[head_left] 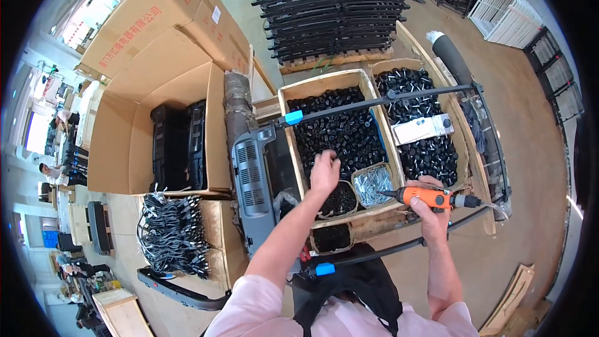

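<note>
My right hand (430,206) is wrapped round an orange electric screwdriver (425,198), its dark tip pointing left and a cable trailing right. My left hand (326,171) reaches into a wooden bin of small black knob-like parts (340,128). Its fingers are bent down among them, and what they pinch, if anything, is hidden. By that wrist stand a small box of silver screws (373,185) and a tub of tiny black pieces (337,201). A black tubular frame (387,98) with a grey vented panel (253,178) spans the bins; blue tape (294,117) marks its bar.
On the right, a second bin holds black-headed bolts (427,159) and a white packet (423,129). To the left are a large open carton (118,143) and bundled black cables (171,237). Stacked black frames (331,19) stand at the back. Several people are far left.
</note>
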A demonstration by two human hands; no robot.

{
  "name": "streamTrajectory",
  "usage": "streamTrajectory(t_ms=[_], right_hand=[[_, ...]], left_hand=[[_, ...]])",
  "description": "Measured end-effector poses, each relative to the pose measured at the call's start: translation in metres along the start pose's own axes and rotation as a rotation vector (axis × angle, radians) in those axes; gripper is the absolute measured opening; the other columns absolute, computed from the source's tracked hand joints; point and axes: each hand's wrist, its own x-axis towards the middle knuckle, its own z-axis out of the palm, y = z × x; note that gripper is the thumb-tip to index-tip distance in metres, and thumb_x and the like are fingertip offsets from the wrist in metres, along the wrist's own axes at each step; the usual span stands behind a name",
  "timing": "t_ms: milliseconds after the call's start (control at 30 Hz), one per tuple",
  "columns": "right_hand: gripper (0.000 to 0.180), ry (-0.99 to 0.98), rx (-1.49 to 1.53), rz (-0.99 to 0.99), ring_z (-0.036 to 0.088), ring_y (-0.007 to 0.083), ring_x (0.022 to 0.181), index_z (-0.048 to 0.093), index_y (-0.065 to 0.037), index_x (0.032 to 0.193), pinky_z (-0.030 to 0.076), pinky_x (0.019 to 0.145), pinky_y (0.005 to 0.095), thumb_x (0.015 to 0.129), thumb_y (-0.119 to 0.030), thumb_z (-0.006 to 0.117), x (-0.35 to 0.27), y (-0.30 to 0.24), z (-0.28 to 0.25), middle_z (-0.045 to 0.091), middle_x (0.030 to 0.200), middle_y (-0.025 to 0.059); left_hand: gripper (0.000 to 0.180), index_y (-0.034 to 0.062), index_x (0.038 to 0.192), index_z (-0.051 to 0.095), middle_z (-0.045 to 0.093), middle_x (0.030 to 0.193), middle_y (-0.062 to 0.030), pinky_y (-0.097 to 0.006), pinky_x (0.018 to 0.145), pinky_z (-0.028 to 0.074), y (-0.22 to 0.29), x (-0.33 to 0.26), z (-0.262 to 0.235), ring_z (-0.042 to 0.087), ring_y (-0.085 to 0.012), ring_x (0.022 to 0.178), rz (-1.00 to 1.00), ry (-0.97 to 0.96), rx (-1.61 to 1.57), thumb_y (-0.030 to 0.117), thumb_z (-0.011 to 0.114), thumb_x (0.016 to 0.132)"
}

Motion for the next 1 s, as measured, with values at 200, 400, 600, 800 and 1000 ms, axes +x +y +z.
streamTrajectory(t_ms=[200, 400, 600, 800, 1000], right_hand=[[0.057, -0.090, -0.037, 0.062, 0.069, 0.0214, 0.110, 0.056, 0.002, 0.136, 0.057, 0.096, 0.0353, 0.084, -0.007, 0.079, 0.047, 0.027, -0.011, 0.071, 0.124, 0.0194], [0.058, -0.136, -0.002, 0.128, 0.069, 0.0216, 0.111, 0.055, 0.001, 0.137, 0.058, 0.095, 0.0360, 0.085, -0.004, 0.078, 0.080, 0.041, -0.008, 0.070, 0.124, 0.0190], [0.056, -0.117, 0.053, 0.116, 0.067, 0.0192, 0.112, 0.056, 0.000, 0.138, 0.055, 0.100, 0.0345, 0.086, 0.000, 0.078, 0.110, 0.080, 0.001, 0.070, 0.125, 0.0144], [0.054, -0.185, 0.093, 0.138, 0.067, 0.0192, 0.113, 0.057, -0.001, 0.137, 0.054, 0.102, 0.0339, 0.088, -0.002, 0.080, 0.143, 0.134, 0.069, 0.069, 0.125, 0.0148], [0.049, -0.088, -0.073, 0.171, 0.067, 0.0173, 0.103, 0.059, -0.001, 0.133, 0.058, 0.090, 0.0320, 0.090, -0.010, 0.081, 0.184, 0.215, 0.064, 0.068, 0.117, 0.0092]], left_hand=[[0.045, 0.0161, 0.137, 0.055, 0.055, 0.131, -0.0239, -0.052, 0.095, 0.057, 0.004, 0.092, 0.035, 0.065, -0.0461, 0.115, -0.002, -0.046, 0.326, 0.027, 0.071, 0.097], [0.030, 0.0146, 0.130, 0.056, 0.052, 0.141, -0.0254, -0.045, 0.084, 0.064, -0.010, 0.103, 0.049, 0.067, -0.0387, 0.114, 0.157, -0.199, 0.714, 0.017, 0.063, 0.101], [0.021, 0.0095, 0.120, 0.056, 0.056, 0.127, -0.0206, -0.045, 0.084, 0.064, -0.005, 0.073, 0.045, 0.072, -0.0364, 0.105, 0.187, -0.344, 0.721, 0.009, 0.058, 0.099], [0.027, 0.0060, 0.122, 0.054, 0.060, 0.104, -0.0148, -0.039, 0.070, 0.060, -0.057, 0.033, 0.010, 0.072, -0.0273, 0.090, 0.011, 0.153, 0.102, 0.008, 0.067, 0.098], [0.013, 0.0164, 0.113, 0.055, 0.055, 0.092, -0.0024, -0.026, 0.047, 0.030, 0.018, -0.031, -0.040, 0.047, -0.0142, 0.058, -0.682, -0.186, -1.380, 0.023, 0.055, 0.102]])
